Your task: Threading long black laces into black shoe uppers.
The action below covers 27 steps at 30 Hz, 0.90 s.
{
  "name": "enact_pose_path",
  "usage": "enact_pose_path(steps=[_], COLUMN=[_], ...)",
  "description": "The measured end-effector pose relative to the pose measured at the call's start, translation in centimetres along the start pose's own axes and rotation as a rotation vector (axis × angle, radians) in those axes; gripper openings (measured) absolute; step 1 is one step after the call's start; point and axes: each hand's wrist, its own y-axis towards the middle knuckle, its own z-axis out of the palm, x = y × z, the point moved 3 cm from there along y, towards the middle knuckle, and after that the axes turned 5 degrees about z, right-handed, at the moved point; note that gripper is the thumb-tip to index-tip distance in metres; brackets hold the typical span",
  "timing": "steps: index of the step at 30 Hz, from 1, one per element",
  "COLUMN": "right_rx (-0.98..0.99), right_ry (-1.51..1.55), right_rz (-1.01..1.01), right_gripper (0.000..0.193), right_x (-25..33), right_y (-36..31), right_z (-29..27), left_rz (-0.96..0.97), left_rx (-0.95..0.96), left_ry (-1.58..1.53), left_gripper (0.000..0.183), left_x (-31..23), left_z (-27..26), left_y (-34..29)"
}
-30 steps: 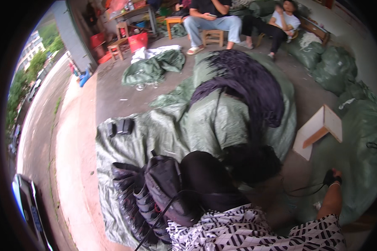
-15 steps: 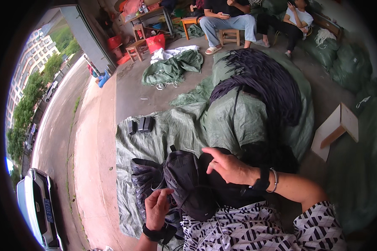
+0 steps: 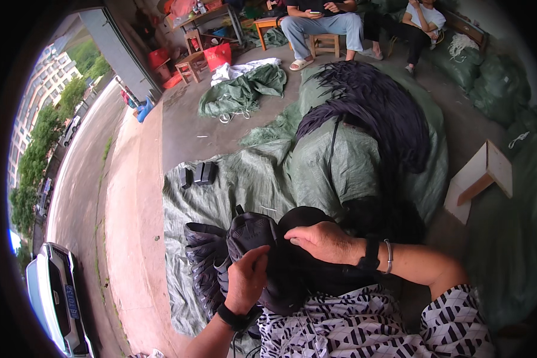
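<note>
A black mesh-like piece (image 3: 250, 230) with a small loop at its top lies across my lap; whether it is a small bag or a shoe upper I cannot tell. Over its left side my left hand (image 3: 247, 280) is closed, thumb and fingers pinched together. My right hand (image 3: 325, 241) is closed too, fingertips drawn together just right of the piece. Anything between the fingers of either hand is too small to see. Beside my left hand sits a stack of dark patterned pieces (image 3: 203, 256). A rounded black piece (image 3: 304, 218) lies behind my right hand.
A green woven sheet (image 3: 221, 197) spreads ahead, with small black blocks (image 3: 204, 173) on it. A large green sack (image 3: 340, 161) carries a heap of dark strips (image 3: 376, 101). An open cardboard piece (image 3: 483, 173) stands right. Two people sit at the back; a car (image 3: 53, 298) is outside left.
My left hand has moved right and up over the black piece. My right hand has drawn its stretched index finger in and sunk slightly.
</note>
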Motion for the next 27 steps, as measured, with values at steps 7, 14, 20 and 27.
enact_pose_path(steps=[7,14,20,27], right_rx=[-0.066,0.223,0.062,-0.069], right_ry=[0.108,0.211,0.117,-0.054], right_rz=[0.105,0.388,0.175,-0.030], right_gripper=[0.034,0.007,0.008,0.005], right_x=[-0.7,1.2,0.6,0.2], right_y=[-0.1,-1.9,-1.7,-2.3], right_z=[2.3,2.9,4.5,5.9], left_rz=[0.159,0.048,0.119,0.045], left_rx=[0.034,0.218,0.272,0.271], left_ry=[0.308,0.638,0.576,0.635], left_gripper=[0.023,0.019,0.018,0.019], left_x=[1.1,-0.3,1.4,0.9], left_z=[1.5,1.5,1.1,2.0], left_y=[0.4,2.1,2.7,1.8])
